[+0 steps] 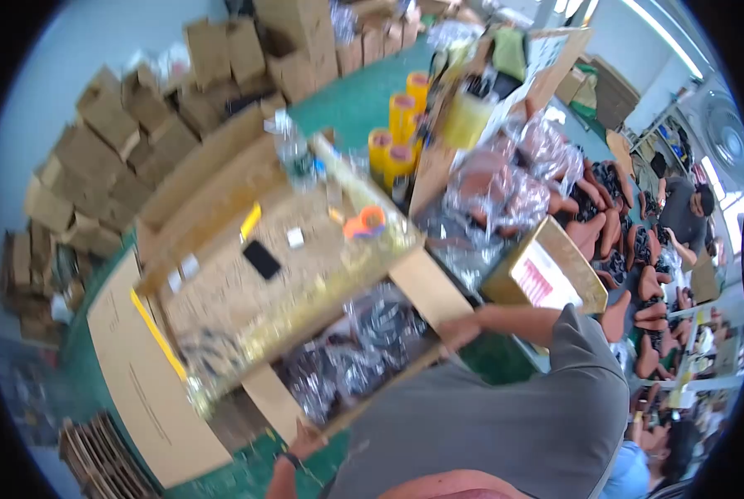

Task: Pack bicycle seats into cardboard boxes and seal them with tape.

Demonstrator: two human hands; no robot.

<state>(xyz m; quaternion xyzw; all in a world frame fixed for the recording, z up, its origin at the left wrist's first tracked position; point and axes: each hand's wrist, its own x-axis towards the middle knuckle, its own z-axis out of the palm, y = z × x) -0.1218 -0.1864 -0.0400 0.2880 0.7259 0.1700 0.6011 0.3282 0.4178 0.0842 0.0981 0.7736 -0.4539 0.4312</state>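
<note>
An open cardboard box (428, 359) stands in front of my body, its side flaps spread out. Inside lie dark items in clear plastic wrap (363, 349); their kind cannot be made out. My left hand (307, 439), with a dark band at the wrist, grips the near left corner of the box by its left flap (272, 401). At the opposite end, my right hand (459, 331) touches the box beside its right flap (430, 285). Motion smears the right fingers.
Beyond the box, a worktable (305, 224) holds a phone (262, 259), a yellow cutter (251, 222), an orange tape dispenser (365, 222) and a plastic bottle (293, 154). Yellow tape rolls (401, 116) stand behind. Wrapped brown pieces (496, 183) lie to the right; cartons (106, 166) are stacked left.
</note>
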